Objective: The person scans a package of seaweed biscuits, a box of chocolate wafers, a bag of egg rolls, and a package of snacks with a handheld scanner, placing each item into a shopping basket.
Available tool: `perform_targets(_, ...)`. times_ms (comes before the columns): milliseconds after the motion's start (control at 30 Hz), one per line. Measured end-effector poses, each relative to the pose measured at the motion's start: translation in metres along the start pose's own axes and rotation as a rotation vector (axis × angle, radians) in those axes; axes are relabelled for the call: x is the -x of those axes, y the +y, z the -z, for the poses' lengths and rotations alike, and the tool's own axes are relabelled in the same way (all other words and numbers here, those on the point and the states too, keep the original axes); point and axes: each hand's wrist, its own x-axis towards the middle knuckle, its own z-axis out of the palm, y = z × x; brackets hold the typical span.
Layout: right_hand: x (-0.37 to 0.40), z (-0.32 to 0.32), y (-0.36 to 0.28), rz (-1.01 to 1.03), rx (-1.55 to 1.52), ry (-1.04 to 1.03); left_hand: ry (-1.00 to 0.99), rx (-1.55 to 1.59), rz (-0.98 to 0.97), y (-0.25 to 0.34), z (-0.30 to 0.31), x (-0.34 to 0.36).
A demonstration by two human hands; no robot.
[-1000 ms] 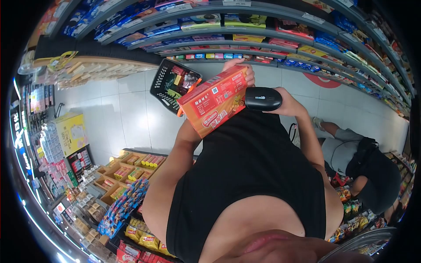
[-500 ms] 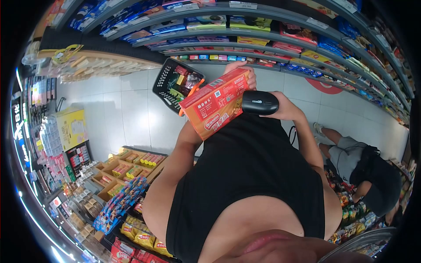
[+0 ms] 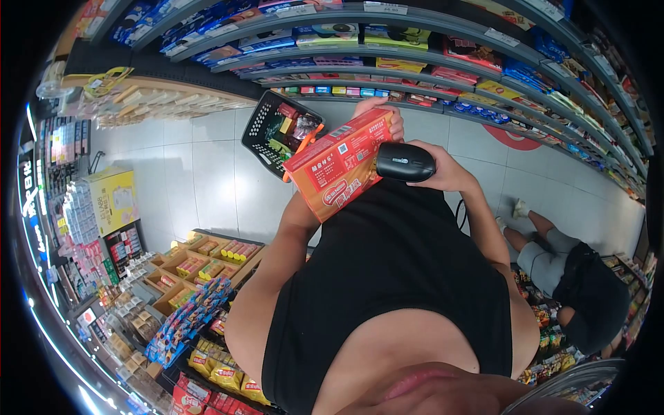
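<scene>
My left hand [image 3: 396, 126] grips the far end of a red and orange snack box [image 3: 333, 174], its fingers wrapped over the edge; the forearm passes behind the box. A QR code and white print show on the side facing up. My right hand [image 3: 448, 171] is closed around a black handheld scanner [image 3: 406, 162]. The scanner's front end overlaps the right edge of the box in this view. Beyond the box is a black shopping basket [image 3: 260, 142] with packaged goods inside. Its orange handle [image 3: 309, 140] is partly hidden behind the box.
Shelves [image 3: 332, 54] of packaged snacks cross the aisle ahead. At the lower left, a wooden display [image 3: 207, 266] holds snack tubes beside yellow bags [image 3: 225, 375]. A yellow carton [image 3: 113, 200] stands farther left. Another person [image 3: 584, 283] bends toward goods on the right.
My right hand has moved the scanner slightly left, closer over the box. The box stays nearly still. On the right, the other person has shifted their legs and leaned lower.
</scene>
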Motion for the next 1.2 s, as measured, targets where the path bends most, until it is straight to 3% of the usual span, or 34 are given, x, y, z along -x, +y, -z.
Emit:
perform_targets(467, 0.001, 0.008, 0.005, 0.029, -0.193, -0.108, -0.001, -0.003, -0.003, 0.001, 0.008, 0.002)
perform_targets(767, -0.003, 0.009, 0.005, 0.051, -0.131, -0.127, -0.016, -0.032, -0.003, 0.002, 0.007, 0.002)
perform_targets(1200, -0.004, 0.009, -0.001, 0.062, -0.167, -0.134, -0.185, -0.081, -0.064, -0.01, 0.016, 0.004)
